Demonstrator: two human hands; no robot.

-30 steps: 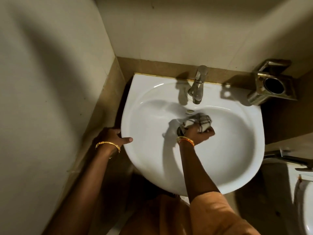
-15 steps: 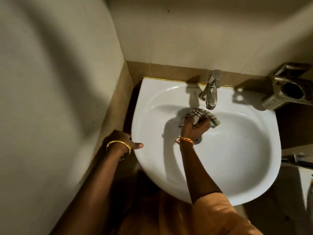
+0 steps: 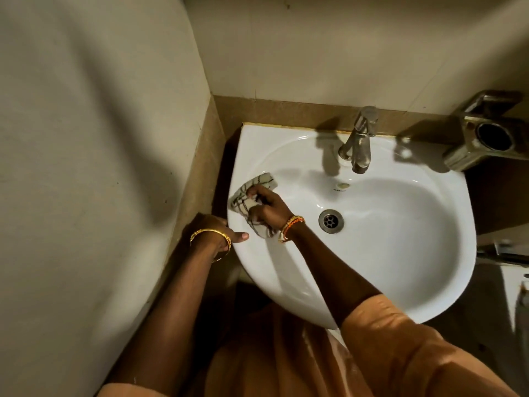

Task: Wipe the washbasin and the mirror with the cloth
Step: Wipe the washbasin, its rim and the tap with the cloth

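On the left inner slope of the white ceramic washbasin (image 3: 400,253), the right hand (image 3: 267,209) presses a crumpled white cloth with dark check lines (image 3: 249,196), fingers clamped on it. Left hand (image 3: 220,227) grips the basin's left rim, thumb on top. Round metal drain (image 3: 331,221) lies uncovered below the steel tap (image 3: 359,141).

washbasin (image 3: 400,282) white, wall-mounted | cloth (image 3: 243,200) on left rim | tap (image 3: 359,141) at back

Washbasin (image 3: 400,282): one
Cloth (image 3: 252,199): one
Tap (image 3: 359,138): one
Drain (image 3: 331,221): one
Overflow hole (image 3: 343,185): one
Hands: two, left hand (image 3: 220,227), right hand (image 3: 267,209)
Bangles: two gold on the left wrist (image 3: 210,239)
Metal holder (image 3: 483,138): one
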